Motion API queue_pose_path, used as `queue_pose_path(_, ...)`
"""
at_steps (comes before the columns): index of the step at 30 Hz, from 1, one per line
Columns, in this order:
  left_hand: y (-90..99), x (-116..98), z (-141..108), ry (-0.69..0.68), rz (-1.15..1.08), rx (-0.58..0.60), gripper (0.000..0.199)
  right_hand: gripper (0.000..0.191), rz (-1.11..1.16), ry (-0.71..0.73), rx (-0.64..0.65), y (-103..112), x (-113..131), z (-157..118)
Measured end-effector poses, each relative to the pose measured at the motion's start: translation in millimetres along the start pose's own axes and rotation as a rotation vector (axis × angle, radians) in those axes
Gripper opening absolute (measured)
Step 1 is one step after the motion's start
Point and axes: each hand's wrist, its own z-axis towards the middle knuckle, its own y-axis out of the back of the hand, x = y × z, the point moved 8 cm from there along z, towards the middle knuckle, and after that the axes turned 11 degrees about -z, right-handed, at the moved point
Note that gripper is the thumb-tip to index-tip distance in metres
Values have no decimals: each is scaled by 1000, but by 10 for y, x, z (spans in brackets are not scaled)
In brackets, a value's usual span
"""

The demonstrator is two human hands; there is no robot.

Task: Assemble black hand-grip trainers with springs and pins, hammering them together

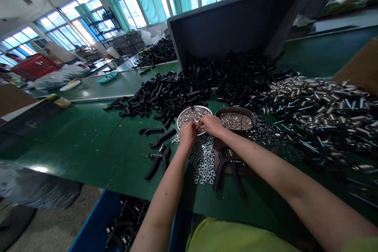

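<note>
Both of my hands are over a round white bowl [178, 121] full of small metal pins [191, 115]. My left hand [187, 133] is at the bowl's near edge, fingers bent together. My right hand [211, 123] reaches in from the right, its fingers closed in a pinch close to the left fingertips. Whatever is between the fingers is too small to make out. Loose metal nuts [203, 161] lie spread just below the bowl. One black spring clamp [159, 159] rests left of my left forearm; another black clamp [228, 169] lies under my right forearm.
An oval tin [253, 120] of small metal parts stands right of the bowl. Black clamp parts [165, 94] are heaped behind, spilling from a tipped grey crate [236, 23]. Metal sleeves and screws [325, 102] pile up at right. A blue bin [91, 220] holds clamps below the table edge.
</note>
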Motion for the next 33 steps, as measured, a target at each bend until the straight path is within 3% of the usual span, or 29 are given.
queue_pose_path(9,27,37,29,-7,-64,38,14,21,13,-5,60,-16,-11,-2)
queue_pose_path(14,100,36,9,-9,-119,-23,12,26,14,-4,55,30,20,-47)
queue_pose_path(21,187,-185,-228,-63,-302,-93,14,19,81,4,66,37,27,-51)
queue_pose_path(26,-71,-282,-698,-45,-582,-10,10,23,211,-65,-29,94,-92,-98)
queue_pose_path(30,-355,-407,-1036,-150,-446,177,12,28,329,-93,-98,220,-279,-314)
queue_pose_path(33,-457,-477,-1165,-237,-286,307,17,29,485,-82,-114,227,-445,-580)
